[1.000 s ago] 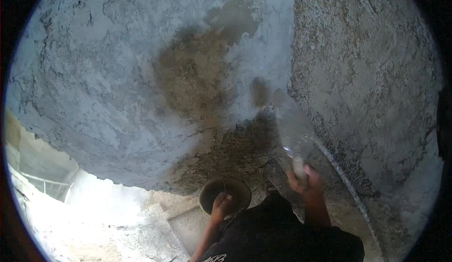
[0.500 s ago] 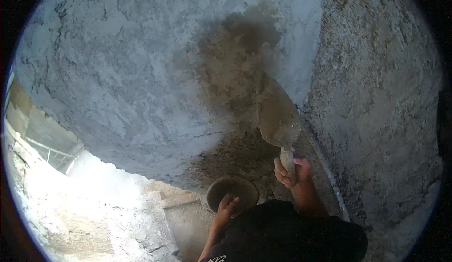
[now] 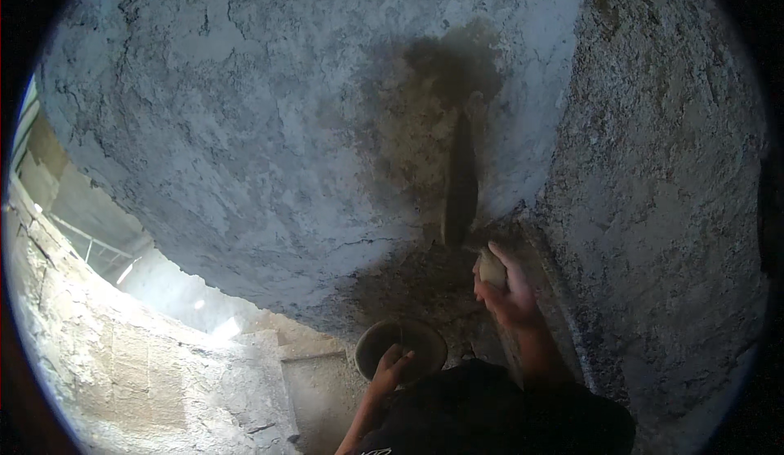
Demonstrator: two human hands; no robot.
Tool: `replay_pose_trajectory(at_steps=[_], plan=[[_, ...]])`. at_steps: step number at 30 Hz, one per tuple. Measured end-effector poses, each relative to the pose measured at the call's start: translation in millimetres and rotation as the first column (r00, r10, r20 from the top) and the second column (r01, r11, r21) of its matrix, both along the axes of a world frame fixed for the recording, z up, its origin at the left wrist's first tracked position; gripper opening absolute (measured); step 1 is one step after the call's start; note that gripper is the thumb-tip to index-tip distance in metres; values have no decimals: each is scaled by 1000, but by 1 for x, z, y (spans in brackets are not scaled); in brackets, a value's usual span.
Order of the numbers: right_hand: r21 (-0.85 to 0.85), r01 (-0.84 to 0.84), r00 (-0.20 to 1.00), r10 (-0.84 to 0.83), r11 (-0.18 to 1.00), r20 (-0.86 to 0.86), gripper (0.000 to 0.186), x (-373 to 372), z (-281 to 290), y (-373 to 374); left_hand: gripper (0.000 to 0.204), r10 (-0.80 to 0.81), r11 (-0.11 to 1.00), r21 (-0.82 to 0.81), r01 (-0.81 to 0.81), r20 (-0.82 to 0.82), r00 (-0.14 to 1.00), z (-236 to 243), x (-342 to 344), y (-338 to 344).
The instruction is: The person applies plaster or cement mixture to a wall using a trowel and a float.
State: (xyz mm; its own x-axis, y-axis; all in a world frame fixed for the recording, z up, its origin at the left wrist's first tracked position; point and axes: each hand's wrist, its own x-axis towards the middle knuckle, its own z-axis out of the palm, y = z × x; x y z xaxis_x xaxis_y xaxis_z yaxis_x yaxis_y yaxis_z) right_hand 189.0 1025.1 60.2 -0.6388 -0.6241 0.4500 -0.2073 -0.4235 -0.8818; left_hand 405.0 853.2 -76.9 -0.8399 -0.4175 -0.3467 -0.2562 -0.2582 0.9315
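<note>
In my right hand (image 3: 513, 293) is the pale handle of a trowel (image 3: 462, 184), my fingers wrapped round it. Its long, narrowing blade points up the wall and is turned nearly edge-on, over a dark damp patch (image 3: 412, 132) of plaster. I cannot tell whether the blade touches the surface. Lower and to the left, my left hand (image 3: 394, 367) grips a round, shallow bowl (image 3: 367, 343) at its near side, the thumb reaching over the inside. What the bowl contains is too dark to make out.
A rough, pale grey plastered wall (image 3: 245, 128) fills most of the view. To the right stands a coarser, darker wall face (image 3: 670, 194), with a narrow ledge edge (image 3: 572, 316) near my right forearm. Bright ground and a railing (image 3: 94, 243) show at the lower left.
The trowel blade has turned from showing its broad face to nearly edge-on. My right hand has rolled with it and risen slightly. The left hand and bowl have barely moved.
</note>
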Motion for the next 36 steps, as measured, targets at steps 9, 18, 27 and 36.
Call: replay_pose_trajectory(at_steps=[9, 18, 27, 36], plan=[[76, 585, 594, -363, 808, -718, 45, -18, 22, -38, 29, 22, 999, -26, -21, 26, 999, -19, 12, -5], [148, 702, 505, -340, 697, -793, 42, -30, 20, -64, 30, 3, 999, -35, -3, 3, 1000, -16, 19, -9], [0, 702, 425, -420, 712, -802, 42, -32, 34, -43, 32, 33, 998, -61, -32, 18, 999, 0, 11, -5], [200, 741, 523, -365, 641, -770, 43, -27, -6, -18, 30, -124, 980, -159, 119, -23, 992, -12, 2, -8]])
